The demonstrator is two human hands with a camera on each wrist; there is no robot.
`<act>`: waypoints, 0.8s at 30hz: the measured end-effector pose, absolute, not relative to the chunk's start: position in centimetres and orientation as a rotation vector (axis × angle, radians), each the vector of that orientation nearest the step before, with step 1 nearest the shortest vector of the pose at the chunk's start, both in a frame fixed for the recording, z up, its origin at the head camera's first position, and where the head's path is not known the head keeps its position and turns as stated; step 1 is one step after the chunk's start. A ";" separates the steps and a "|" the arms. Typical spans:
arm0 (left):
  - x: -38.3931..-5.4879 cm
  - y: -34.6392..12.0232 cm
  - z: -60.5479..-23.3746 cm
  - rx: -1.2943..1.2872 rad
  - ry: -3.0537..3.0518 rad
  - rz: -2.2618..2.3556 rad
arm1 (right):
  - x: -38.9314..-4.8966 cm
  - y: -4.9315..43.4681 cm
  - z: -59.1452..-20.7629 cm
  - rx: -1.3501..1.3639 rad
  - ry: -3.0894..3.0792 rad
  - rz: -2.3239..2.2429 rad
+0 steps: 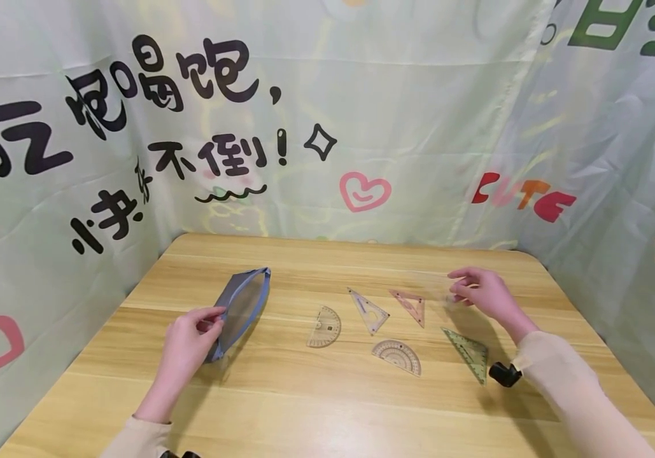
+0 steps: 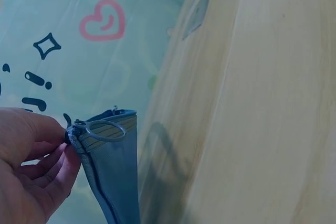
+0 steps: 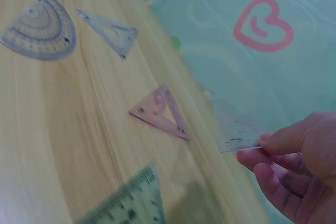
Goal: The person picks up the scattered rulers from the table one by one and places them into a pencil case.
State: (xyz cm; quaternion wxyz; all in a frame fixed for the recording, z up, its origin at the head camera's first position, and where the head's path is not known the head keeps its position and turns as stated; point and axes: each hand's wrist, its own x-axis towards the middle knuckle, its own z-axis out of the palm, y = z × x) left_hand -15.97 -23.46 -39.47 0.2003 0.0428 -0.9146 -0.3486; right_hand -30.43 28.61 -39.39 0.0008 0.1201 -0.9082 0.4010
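My left hand pinches one end of a blue zip pouch, holding it up on edge with its mouth gaping. The left wrist view shows the pouch's zipper and a ring-shaped pull beside the fingertips. Over the table's right side, my right hand pinches a clear set square between thumb and fingers; its outline is faint. Nearest to that hand lie a green set square and a pink set square.
Further left on the wooden table lie a bluish set square, a clear protractor and a pinkish-brown protractor. A printed curtain hangs along the table's back and sides.
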 end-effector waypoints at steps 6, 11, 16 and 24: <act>-16.4 -23.6 -39.1 0.091 -2.572 -0.954 | -30.1 27.1 -39.3 0.347 -2.827 1.315; -16.7 -23.5 -38.9 0.062 -2.579 -0.931 | -30.1 26.1 -39.3 0.334 -2.810 1.404; -16.8 -23.3 -38.7 0.044 -2.573 -0.933 | -30.1 25.1 -39.1 0.325 -2.798 1.480; -16.7 -23.2 -38.7 0.038 -2.580 -0.958 | -30.0 24.1 -39.1 0.329 -2.786 1.545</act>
